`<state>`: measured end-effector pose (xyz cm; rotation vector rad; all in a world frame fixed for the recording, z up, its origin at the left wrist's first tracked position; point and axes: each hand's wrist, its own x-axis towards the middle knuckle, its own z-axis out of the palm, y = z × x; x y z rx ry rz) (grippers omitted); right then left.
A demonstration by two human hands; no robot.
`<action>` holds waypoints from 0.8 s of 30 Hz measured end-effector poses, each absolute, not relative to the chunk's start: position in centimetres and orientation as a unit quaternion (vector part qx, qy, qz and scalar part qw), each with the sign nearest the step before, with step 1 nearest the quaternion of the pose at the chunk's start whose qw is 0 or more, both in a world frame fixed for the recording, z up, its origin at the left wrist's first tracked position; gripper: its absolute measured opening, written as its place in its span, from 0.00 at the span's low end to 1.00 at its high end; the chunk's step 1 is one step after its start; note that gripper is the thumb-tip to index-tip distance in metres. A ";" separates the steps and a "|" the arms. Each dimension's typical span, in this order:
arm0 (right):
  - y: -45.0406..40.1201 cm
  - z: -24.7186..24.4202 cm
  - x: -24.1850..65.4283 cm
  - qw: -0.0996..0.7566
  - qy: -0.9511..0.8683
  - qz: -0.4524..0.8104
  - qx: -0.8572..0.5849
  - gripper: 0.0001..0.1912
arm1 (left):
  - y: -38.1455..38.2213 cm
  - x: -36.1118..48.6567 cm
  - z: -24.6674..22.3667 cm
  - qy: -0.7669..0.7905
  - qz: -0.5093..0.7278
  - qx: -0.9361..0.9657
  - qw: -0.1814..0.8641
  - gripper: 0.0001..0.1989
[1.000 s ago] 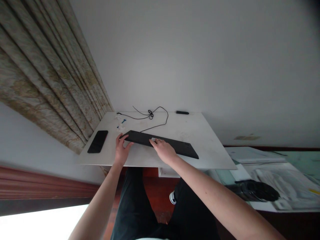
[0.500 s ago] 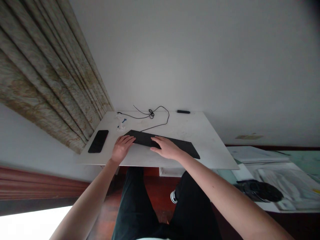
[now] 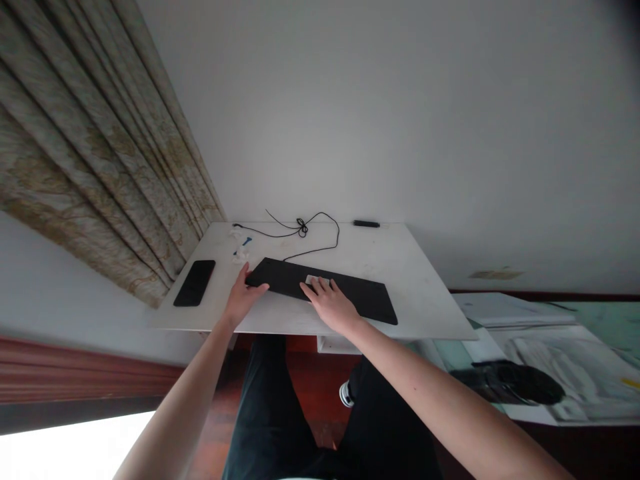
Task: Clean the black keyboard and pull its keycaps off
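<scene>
A black keyboard (image 3: 320, 290) lies flat on a white surface (image 3: 410, 287), close to the surface's near edge and slanted so that its right end sits nearer the person. The face turned upward looks plain and dark, with no keys showing, so this appears to be its underside, though the dim view makes that hard to confirm. A white label (image 3: 315, 280) sits near the middle of that face, partly covered by fingers. A thin black cable (image 3: 320, 235) runs from the far edge of the keyboard to a small knot, then on toward the surface's far left corner.

The right hand (image 3: 330, 307) lies palm down on the keyboard, its fingers loosely spread over the label, with no visible grip. The left hand (image 3: 243, 300) stands open at the keyboard's left end, its thumb touching the near corner and its fingers raised just beside the end; it does not appear to close around the keyboard.

A black smartphone (image 3: 195, 283) lies to the left, near the left hand. A small blue piece (image 3: 242, 244) and white scraps (image 3: 241, 254) lie between the phone and the cable's end, too small to identify. A small black bar (image 3: 366, 224) rests at the far edge.
</scene>
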<state>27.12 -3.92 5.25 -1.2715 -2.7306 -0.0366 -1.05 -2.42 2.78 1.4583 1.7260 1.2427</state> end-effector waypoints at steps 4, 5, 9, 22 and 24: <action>-4.0 4.2 27.8 0.076 -0.911 -0.007 -0.406 0.32 | -1.2 -1.8 3.8 0.714 0.415 0.462 0.324 0.32; -4.0 4.1 27.9 0.080 -0.912 -0.002 -0.403 0.32 | -0.9 -1.8 4.0 0.724 0.393 0.451 0.343 0.28; -3.7 4.6 28.2 0.088 -0.911 0.045 -0.401 0.28 | 0.0 -1.2 4.6 0.732 0.335 0.440 0.397 0.21; -1.3 7.2 25.5 0.090 -0.805 0.194 -0.554 0.43 | 1.2 -0.3 7.2 0.746 0.360 0.440 0.347 0.21; -1.1 7.6 25.5 0.097 -0.799 0.192 -0.562 0.44 | 1.3 -0.2 7.6 0.748 0.356 0.450 0.334 0.21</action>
